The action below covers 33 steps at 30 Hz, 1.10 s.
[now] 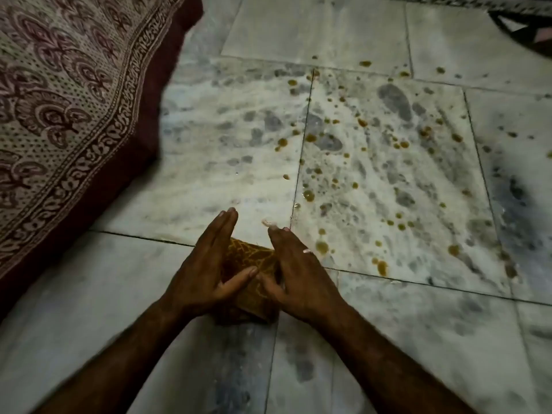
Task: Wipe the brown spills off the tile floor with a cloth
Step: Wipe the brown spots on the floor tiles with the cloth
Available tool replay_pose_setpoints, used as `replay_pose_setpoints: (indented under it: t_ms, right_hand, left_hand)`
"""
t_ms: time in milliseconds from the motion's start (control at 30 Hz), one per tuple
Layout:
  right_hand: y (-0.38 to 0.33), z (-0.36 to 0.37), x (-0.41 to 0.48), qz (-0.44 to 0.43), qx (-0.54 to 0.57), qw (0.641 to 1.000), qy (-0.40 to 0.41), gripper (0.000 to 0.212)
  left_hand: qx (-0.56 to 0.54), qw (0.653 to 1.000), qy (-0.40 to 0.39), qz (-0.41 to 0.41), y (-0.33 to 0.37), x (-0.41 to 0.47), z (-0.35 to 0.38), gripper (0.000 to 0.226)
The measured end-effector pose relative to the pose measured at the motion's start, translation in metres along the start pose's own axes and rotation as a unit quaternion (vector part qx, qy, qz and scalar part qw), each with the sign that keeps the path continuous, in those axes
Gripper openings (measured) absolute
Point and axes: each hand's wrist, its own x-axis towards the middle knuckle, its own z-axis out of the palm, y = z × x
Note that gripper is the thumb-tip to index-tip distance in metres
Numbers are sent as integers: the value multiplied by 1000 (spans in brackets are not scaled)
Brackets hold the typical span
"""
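As L hand [203, 264] & R hand [301, 270] press cloth [254, 258], bedspread [59, 100] lies left.

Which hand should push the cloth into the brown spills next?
Probably right. The right hand flanks the cloth on the side nearest the brown spills, which spread ahead and rightward; the left hand sits farther away.

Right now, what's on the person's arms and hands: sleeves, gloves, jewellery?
Bare forearms, no sleeves in view. The left hand and right hand are ungloved. A small pale band, probably a ring, on a right finger. No watch or bracelet.
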Motion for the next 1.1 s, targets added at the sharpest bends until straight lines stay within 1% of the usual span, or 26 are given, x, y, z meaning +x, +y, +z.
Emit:
replay_pose_setpoints:
  t_ms: [100,133,267,367,500,667,767,900,1000,1100]
  right_hand:
    - [0,22,7,-27,-86,996,18,81]
    - [-5,32,9,-36,-108,993,6,82]
    - [-23,68,23,-67,-105,991,-54,95]
    - [-24,96,17,-103,-150,983,-34,95]
    - [-9,106,1,-71,-184,980,11,90]
    - [30,91,-48,-28,-229,971,67,80]
    - [61,70,-61,-8,-255,964,77,76]
    - [77,53,-36,36,-256,962,92,77]
    - [80,41,8,75,-256,958,107,78]
    - [68,38,62,61,-255,960,96,77]
  left_hand:
    - [-11,999,3,-40,-11,-2,10,97]
    - [-16,999,-5,-43,-13,-3,14,96]
    - [-30,999,-2,-45,-30,-1,20,94]
    - [4,1000,-7,-26,-36,1,25,89]
    - [70,997,-21,-9,-43,10,39,82]
    - [148,987,-39,-48,-53,19,65,74]
    - [206,976,-44,-49,-56,17,79,70]
    - [234,971,-31,-45,-59,16,85,71]
    - [243,969,-26,-40,-59,16,87,70]
    - [248,968,-23,-33,-60,16,88,69]
